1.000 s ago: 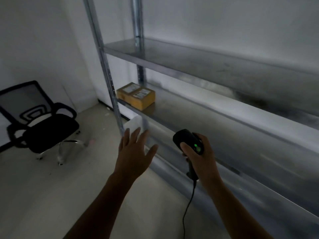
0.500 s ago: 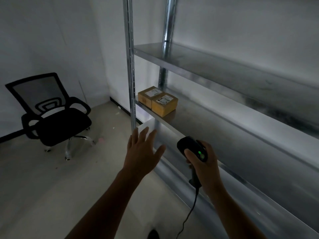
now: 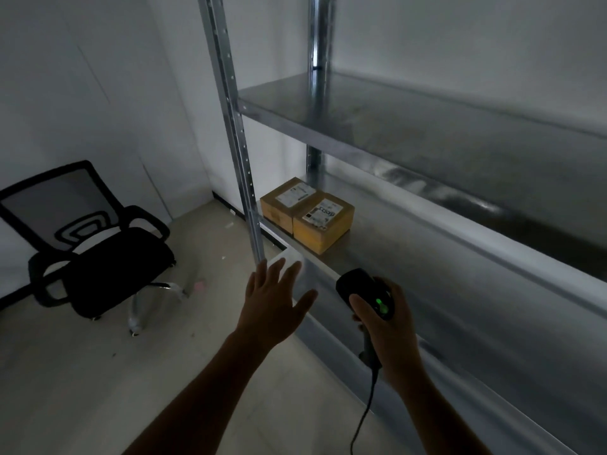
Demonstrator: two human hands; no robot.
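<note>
Dimly lit, right hand [image 3: 394,339] gripping scanner [image 3: 359,287], left hand [image 3: 272,307] spread, boxes [image 3: 323,221] on shelf [image 3: 427,274], chair [image 3: 121,267]

Black handheld scanner [image 3: 356,285], corded, held by its handle in the right grip [image 3: 391,343], head uppermost and tilted forward. Green indicator lit on its top face. Cable [image 3: 367,405] hangs down from the handle base.

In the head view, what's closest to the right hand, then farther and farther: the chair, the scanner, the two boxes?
1. Scanner: gripped in the right hand.
2. Front box: on the shelf ahead.
3. Back box: just beyond it.
4. Chair: far left, on the floor.
</note>
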